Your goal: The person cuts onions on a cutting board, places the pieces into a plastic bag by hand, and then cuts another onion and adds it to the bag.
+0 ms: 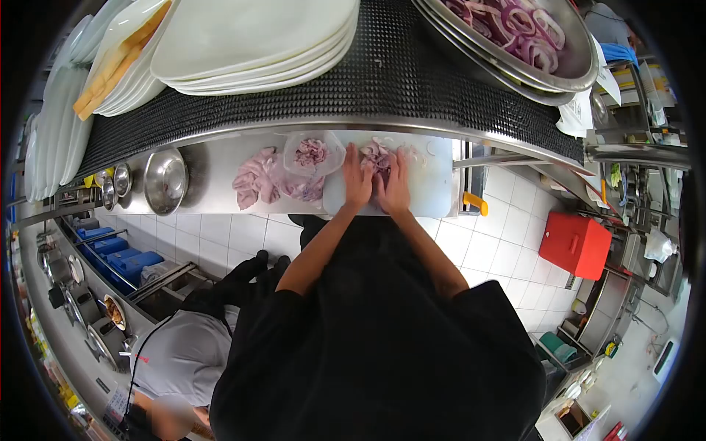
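A pile of chopped pinkish-purple pieces (pixel 376 154) lies on the pale blue cutting board (pixel 430 195). Along its left side rests my left hand (pixel 357 178), fingers stretched forward. My right hand (pixel 395 182) mirrors it on the other side, also with straight fingers, so the pile sits between both palms. Small pale scraps (pixel 415 156) are scattered on the board to the right. Close to my left hand stands a clear plastic tub (pixel 332 154) with similar chopped pieces (pixel 311 152) inside. A plastic bag (pixel 303 188) with purplish contents lies just in front of the tub.
Left of the bag lies a crumpled pink cloth (pixel 257 178), then metal bowls (pixel 166 181). Overhead, a shelf (pixel 390 81) carries stacked white plates (pixel 254 44) and a bowl (pixel 581 70) of sliced red onion (pixel 523 29). Another person (pixel 184 353) is behind left; a red box (pixel 575 245) stands right.
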`<state>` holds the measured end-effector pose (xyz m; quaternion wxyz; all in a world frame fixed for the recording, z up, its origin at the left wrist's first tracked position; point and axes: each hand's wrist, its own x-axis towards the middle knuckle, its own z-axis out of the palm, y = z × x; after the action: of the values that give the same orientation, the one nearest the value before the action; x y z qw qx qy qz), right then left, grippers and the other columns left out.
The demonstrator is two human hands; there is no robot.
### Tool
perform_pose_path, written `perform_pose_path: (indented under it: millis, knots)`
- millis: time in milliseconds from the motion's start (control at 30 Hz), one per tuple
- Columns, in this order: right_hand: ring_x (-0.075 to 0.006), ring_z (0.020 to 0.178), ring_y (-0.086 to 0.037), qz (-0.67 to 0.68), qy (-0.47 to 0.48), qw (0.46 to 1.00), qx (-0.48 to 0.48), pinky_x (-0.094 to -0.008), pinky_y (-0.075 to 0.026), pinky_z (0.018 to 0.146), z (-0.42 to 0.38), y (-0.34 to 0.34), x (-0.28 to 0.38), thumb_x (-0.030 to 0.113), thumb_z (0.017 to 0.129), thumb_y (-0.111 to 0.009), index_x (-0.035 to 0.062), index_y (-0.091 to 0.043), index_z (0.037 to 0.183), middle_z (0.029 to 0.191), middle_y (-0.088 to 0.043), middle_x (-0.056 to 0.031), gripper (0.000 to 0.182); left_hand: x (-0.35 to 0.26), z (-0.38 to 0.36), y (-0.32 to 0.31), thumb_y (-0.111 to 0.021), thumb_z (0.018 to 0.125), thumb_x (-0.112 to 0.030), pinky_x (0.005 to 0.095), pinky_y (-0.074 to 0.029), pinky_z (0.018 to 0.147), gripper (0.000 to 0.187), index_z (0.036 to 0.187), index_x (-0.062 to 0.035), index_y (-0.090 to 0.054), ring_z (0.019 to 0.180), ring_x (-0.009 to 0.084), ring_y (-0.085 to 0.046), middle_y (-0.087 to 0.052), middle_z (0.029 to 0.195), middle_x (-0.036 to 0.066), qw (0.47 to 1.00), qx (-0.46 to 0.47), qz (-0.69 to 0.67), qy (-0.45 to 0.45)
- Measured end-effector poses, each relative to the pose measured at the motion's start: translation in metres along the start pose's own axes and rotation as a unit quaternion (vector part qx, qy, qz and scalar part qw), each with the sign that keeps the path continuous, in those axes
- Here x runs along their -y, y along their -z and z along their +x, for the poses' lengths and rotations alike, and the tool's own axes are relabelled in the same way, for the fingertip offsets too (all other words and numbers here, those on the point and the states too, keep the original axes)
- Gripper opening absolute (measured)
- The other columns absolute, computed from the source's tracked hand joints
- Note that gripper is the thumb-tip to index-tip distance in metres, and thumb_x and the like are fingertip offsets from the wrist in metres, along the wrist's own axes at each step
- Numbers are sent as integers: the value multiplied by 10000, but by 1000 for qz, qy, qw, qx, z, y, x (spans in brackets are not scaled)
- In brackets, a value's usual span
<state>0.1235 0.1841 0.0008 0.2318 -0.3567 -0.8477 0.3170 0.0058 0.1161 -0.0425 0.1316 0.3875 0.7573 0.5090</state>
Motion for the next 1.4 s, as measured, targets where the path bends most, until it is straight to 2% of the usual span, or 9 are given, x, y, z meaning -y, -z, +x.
perform_pose_path:
  millis: [233,333,433,633,733,900,1100,1300,1400]
  knots:
    - [-460,1489,-237,50,114,990,68,-522,-263,1213,46,5,-13,220,949,-617,129,-388,1530,1633,-243,-196,632,-36,19,31,-494,1052,-240,446,-128,1251,660,1598,-4,-206,1541,390,-171,-216,1654,225,977,49,-204,33]
    - [-474,1451,-285,-23,170,976,138,-590,-245,1194,62,-3,-13,336,888,-701,173,-491,1477,1620,-284,-156,647,-71,2,74,-521,1028,-163,433,-261,1210,517,1511,-9,-418,1481,375,-331,-367,1583,210,979,97,-168,-64]
    - [-465,1431,-302,-110,253,940,203,-646,-238,1163,69,-2,0,456,830,-734,210,-541,1433,1539,-388,-136,680,-99,-14,119,-541,1008,-124,423,-411,1099,342,1324,-13,-607,1311,346,-537,-579,1369,206,981,131,-126,-71]
    - [-390,1359,-375,-153,309,907,242,-588,-326,1123,66,9,2,386,798,-749,195,-605,1301,1412,-467,-106,556,-104,-21,176,-528,1039,-189,392,-512,846,244,1109,13,-646,897,289,-663,-684,980,132,999,-30,-23,-9]
    - [-343,1249,-460,-161,304,906,245,-518,-436,1038,67,-2,-2,337,816,-732,176,-643,1191,1306,-520,-83,417,-98,-18,185,-549,1048,-339,332,-499,714,343,1024,-3,-613,757,216,-630,-623,878,85,948,-175,-165,210]
    - [-329,1087,-600,-131,333,906,226,-446,-571,842,75,-8,-9,279,843,-708,148,-669,1092,1165,-605,-89,283,-93,-18,163,-630,923,-632,279,-454,532,593,1058,-56,-601,666,142,-610,-622,874,61,837,-47,-325,439]
    - [-376,893,-694,-122,188,947,232,-515,-573,759,88,-8,0,268,865,-690,84,-644,968,986,-671,-162,215,-72,15,138,-681,934,-481,264,-433,483,479,1076,-24,-669,555,113,-595,-719,877,74,850,-66,-285,438]
    - [-460,973,-677,-3,-44,971,236,-559,-538,836,117,13,12,338,842,-682,44,-663,1068,995,-718,-256,371,-88,-3,154,-648,971,-284,281,-426,460,299,1000,10,-698,509,105,-576,-733,832,86,899,-18,-245,363]
    - [-275,812,-709,113,-60,970,206,-404,-554,750,134,52,84,350,861,-692,8,-692,1075,905,-736,-145,403,-94,-7,159,-625,986,-269,287,-433,459,319,925,30,-720,484,114,-573,-741,810,97,915,-2,-202,350]
